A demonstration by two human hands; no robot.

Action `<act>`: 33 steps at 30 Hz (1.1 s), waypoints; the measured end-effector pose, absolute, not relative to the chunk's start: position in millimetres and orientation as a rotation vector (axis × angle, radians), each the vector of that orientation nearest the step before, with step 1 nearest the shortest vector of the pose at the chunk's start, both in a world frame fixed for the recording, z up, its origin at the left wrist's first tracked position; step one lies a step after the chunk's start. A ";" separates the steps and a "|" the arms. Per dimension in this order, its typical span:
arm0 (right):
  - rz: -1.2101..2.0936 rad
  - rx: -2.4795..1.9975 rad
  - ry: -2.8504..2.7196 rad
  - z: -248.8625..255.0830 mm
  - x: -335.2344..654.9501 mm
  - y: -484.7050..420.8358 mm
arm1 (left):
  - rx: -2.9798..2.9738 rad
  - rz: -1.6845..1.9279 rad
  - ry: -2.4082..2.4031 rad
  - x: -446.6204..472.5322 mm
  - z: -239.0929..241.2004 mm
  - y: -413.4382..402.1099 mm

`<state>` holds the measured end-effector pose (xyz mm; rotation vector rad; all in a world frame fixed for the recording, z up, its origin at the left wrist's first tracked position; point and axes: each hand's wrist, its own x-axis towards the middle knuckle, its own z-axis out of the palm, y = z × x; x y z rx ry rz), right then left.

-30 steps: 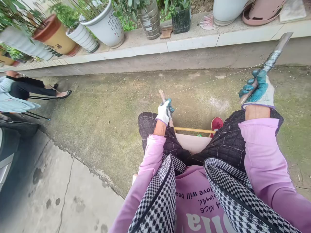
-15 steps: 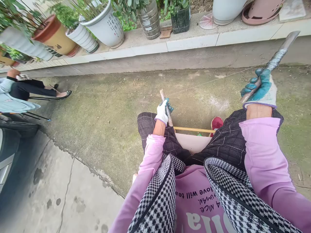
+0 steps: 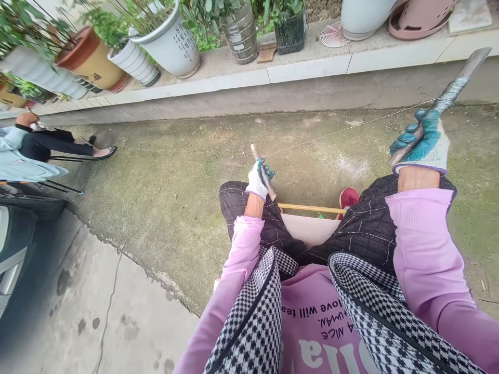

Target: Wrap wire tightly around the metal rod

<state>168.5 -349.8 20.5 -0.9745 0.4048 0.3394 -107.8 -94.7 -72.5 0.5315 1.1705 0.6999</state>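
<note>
My left hand (image 3: 259, 179), in a white glove with teal fingers, is closed round a short wooden stick (image 3: 255, 151) just above my left knee. Farther out to the right, my right hand (image 3: 423, 143) in a matching glove grips a thicker stick (image 3: 471, 62), tilted up toward the wall. Silvery wire or thread (image 3: 452, 96) is wound in coils round that stick above the fist. A thin pale strand (image 3: 351, 128) runs taut through the air between the two sticks. Across my lap lies a pale board (image 3: 310, 228), with a yellow rod (image 3: 312, 208) along its far side.
Potted plants such as a white pot (image 3: 171, 49) stand on a tiled ledge (image 3: 307, 70) ahead. At the left sits another person (image 3: 31, 150) in a light blue top. Below them is a dark vehicle (image 3: 19, 244). My red shoe (image 3: 348, 199) shows beyond the board.
My left hand and its stick have shifted slightly left, the stick tilting more to the left. My right hand has moved a little right with its stick. The strand stays stretched between them.
</note>
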 end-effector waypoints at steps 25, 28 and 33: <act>0.266 -0.976 0.407 17.2 184.7 -366.6 | 0.448 0.659 0.993 -124.3 -46.3 -86.0; 0.286 -0.943 0.430 21.3 181.7 -370.2 | 0.436 0.658 0.958 -125.7 -41.9 -84.5; 0.321 -0.925 0.433 21.7 179.5 -371.1 | 0.508 0.726 1.008 -122.4 -47.2 -89.3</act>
